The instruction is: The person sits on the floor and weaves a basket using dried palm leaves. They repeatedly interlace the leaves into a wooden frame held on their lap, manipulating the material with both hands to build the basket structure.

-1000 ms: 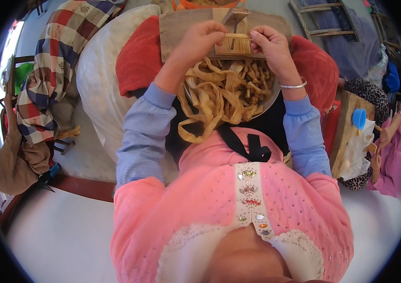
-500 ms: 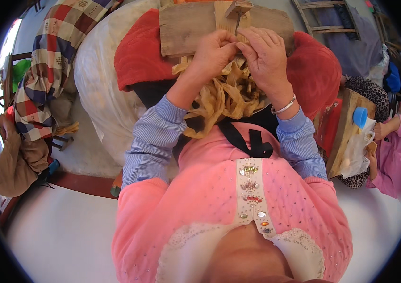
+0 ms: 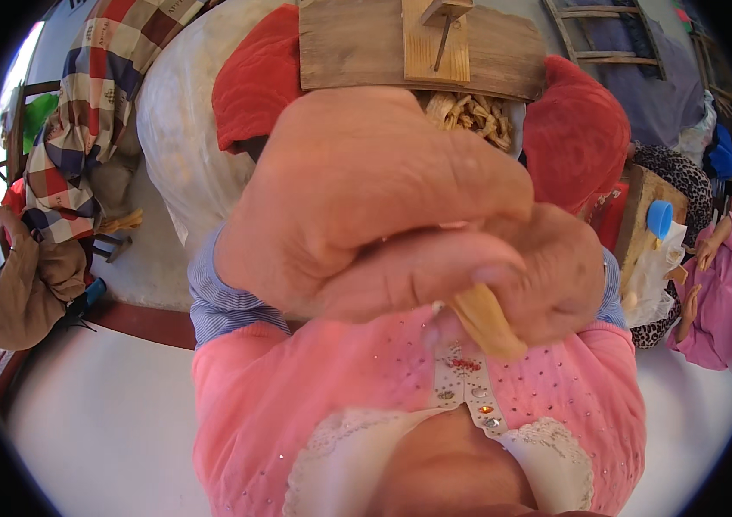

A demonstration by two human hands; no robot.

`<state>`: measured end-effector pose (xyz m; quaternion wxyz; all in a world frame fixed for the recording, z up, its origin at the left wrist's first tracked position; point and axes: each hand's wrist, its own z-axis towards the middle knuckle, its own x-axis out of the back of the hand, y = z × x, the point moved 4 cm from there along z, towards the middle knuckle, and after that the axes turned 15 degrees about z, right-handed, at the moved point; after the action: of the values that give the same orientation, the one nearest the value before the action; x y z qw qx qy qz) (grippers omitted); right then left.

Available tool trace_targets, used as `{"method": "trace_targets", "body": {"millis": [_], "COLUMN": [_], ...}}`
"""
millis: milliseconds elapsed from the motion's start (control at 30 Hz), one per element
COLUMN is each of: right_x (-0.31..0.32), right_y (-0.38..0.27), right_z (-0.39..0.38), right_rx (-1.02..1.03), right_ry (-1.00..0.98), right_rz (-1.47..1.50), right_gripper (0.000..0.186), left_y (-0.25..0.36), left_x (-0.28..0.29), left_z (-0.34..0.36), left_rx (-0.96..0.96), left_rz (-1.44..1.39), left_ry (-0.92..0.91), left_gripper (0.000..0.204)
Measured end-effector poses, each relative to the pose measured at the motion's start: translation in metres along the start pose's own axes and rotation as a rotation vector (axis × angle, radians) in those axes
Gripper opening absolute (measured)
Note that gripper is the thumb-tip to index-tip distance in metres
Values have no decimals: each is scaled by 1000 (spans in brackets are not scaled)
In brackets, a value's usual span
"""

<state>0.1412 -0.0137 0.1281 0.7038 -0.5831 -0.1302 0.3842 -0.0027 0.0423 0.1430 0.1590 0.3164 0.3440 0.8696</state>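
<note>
Both of my hands are raised close in front of me, pressed together and closed. My left hand (image 3: 366, 198) is nearest and covers part of my right hand (image 3: 555, 276). Between the left thumb and the curled right fingers sticks out a short end of a tan dried strip (image 3: 488, 323); the rest of it is hidden in the hands. Beyond them lies a wooden board (image 3: 344, 52), with a small wooden block carrying an upright thin metal spike (image 3: 445, 43). More tan dried strips (image 3: 478, 119) lie in a heap below the board's near edge, partly behind my hands.
Red cloth (image 3: 577, 138) flanks the board on both sides. A large white sack (image 3: 185, 129) is at left, beside a checked cloth (image 3: 108, 77). At right, a person in pink (image 3: 715, 284) sits by a wooden box with a blue cup (image 3: 660, 219). Another person's brown sleeve (image 3: 30, 293) is at left.
My hands have come away from the spike on the board, up and toward me. The long strips that hung below them now lie hidden or in the heap. The person in pink has moved their hands.
</note>
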Motion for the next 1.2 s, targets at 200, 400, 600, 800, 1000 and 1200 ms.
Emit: {"method": "trace_targets", "body": {"millis": [200,400,600,800,1000,1200], "right_x": [46,96,109,98,99,100], "right_y": [25,90,112,162,151,114], "right_z": [2,-10,-28,-61,-65,-46], "right_rx": [1,196,-94,-409,-296,15], "right_ry": [635,722,596,834,706,732], "right_rz": [27,-1068,-1120,419,735,-683], "right_gripper": [19,18,19,29,20,9], "left_y": [-35,-108,-136,-116,-108,-121], "left_x": [-58,-112,-111,-117,-121,-121], "left_z": [-21,-39,-70,-74,-59,-46], "left_rx": [518,779,595,357,413,681], "left_rz": [-475,-802,270,697,395,445], "left_ry": [199,345,142,212,243,184], "left_gripper": [22,22,19,27,31,21]}}
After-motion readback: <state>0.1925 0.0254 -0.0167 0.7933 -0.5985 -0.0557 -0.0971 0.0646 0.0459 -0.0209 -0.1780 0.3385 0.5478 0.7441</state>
